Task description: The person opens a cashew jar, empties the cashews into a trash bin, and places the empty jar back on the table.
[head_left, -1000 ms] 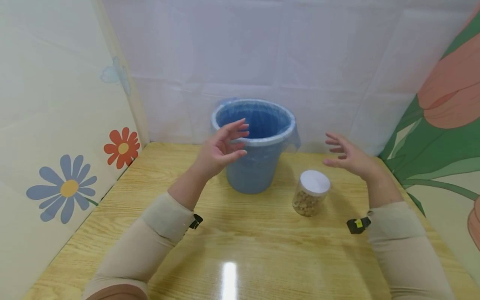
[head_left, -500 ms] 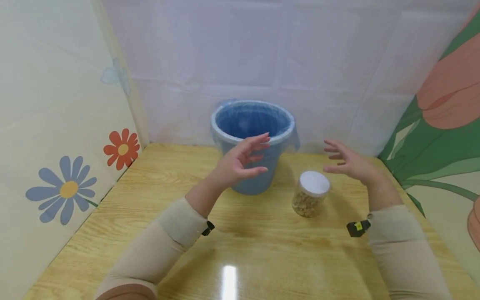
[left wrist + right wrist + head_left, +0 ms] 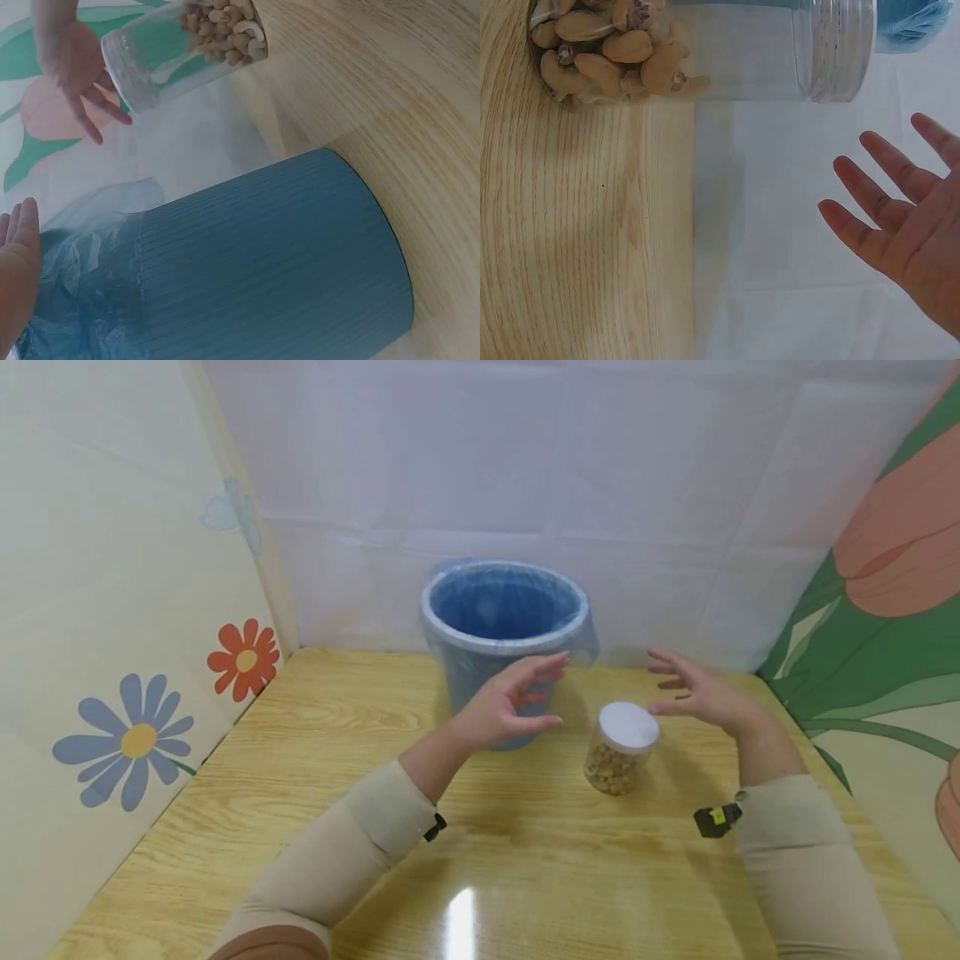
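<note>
A clear jar of cashews [image 3: 617, 764] with a white lid [image 3: 628, 725] stands upright on the wooden table, its lower part filled with nuts. My left hand [image 3: 501, 706] hovers in front of the blue bin, to the left of the jar, fingers spread and holding nothing. Just right of the jar and slightly above it, my right hand [image 3: 701, 693] is raised with its fingers apart, also holding nothing. In the right wrist view the cashews [image 3: 615, 56] show clearly, and a gap separates the jar from the right hand [image 3: 922, 225].
A blue bin [image 3: 480, 672] lined with a thin clear bag [image 3: 585, 639] stands at the back, against a white cloth wall [image 3: 420, 460]. Flower-patterned panels rise on the left and right. Light glares off the wooden table [image 3: 570, 877] near its front.
My left hand has moved right and down, from beside the bin's rim toward the jar. The right hand has lowered slightly next to the jar. Bin and jar stay put.
</note>
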Available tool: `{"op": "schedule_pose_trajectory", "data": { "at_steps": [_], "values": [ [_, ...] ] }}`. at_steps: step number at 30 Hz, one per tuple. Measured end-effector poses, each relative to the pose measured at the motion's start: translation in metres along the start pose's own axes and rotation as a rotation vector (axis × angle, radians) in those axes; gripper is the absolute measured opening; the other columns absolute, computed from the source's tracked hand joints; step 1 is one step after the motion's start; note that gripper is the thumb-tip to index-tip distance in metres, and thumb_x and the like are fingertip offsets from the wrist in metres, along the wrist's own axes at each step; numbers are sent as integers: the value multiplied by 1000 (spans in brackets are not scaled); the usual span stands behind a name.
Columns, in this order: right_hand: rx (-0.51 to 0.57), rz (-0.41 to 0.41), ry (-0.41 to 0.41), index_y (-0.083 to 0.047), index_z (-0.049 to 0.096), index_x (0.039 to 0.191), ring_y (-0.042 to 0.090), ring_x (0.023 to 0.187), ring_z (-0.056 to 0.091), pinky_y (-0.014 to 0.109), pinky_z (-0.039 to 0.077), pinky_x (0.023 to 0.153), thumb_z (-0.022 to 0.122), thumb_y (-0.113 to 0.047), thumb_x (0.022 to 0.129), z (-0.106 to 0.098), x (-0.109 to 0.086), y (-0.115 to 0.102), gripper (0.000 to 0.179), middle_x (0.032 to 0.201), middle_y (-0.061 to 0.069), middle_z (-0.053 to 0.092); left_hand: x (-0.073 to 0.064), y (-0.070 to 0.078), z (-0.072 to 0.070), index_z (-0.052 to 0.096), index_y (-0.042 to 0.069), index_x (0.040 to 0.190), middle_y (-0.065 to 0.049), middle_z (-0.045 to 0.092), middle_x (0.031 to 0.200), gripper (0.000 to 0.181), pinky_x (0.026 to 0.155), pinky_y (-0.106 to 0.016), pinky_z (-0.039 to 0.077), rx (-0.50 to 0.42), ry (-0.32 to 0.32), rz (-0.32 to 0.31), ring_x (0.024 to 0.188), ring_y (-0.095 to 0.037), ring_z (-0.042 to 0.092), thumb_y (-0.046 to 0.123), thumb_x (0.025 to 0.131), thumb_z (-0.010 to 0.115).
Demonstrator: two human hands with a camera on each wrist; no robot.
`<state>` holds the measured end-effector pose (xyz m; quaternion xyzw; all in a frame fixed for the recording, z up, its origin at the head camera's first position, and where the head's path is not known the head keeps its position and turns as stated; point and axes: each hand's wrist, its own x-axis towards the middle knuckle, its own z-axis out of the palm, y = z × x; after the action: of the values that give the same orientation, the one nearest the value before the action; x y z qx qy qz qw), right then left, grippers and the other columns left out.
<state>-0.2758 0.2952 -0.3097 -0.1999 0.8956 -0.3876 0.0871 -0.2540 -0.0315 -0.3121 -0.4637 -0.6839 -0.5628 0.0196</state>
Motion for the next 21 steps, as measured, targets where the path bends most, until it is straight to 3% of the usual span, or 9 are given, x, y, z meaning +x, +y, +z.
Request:
{"op": "schedule_pose_trajectory", "data": {
  "at_steps": [9,17,21],
  "values": [
    [44,23,-52,-22,6,148,48,127,24,63,34,92,66,-23,85,3,-4,3,87,147,22,17,2,13,10,33,-5,137,-21,39,136,70,99,-35,40,58,-45,-65,124,-34,40,-3,77,69],
    [61,36,-57,-20,8,148,49,127,24,63,34,93,66,-24,84,8,-4,11,86,147,23,17,6,4,22,33,-2,138,-18,36,141,69,99,-29,40,69,-80,-158,125,-30,40,3,79,69],
    [70,33,-60,-19,9,147,50,126,26,62,36,93,68,-24,83,11,-3,17,87,146,24,19,9,-2,27,32,-1,139,-16,36,142,71,98,-32,41,84,-79,-214,126,-29,40,6,79,70]
  ]
}}
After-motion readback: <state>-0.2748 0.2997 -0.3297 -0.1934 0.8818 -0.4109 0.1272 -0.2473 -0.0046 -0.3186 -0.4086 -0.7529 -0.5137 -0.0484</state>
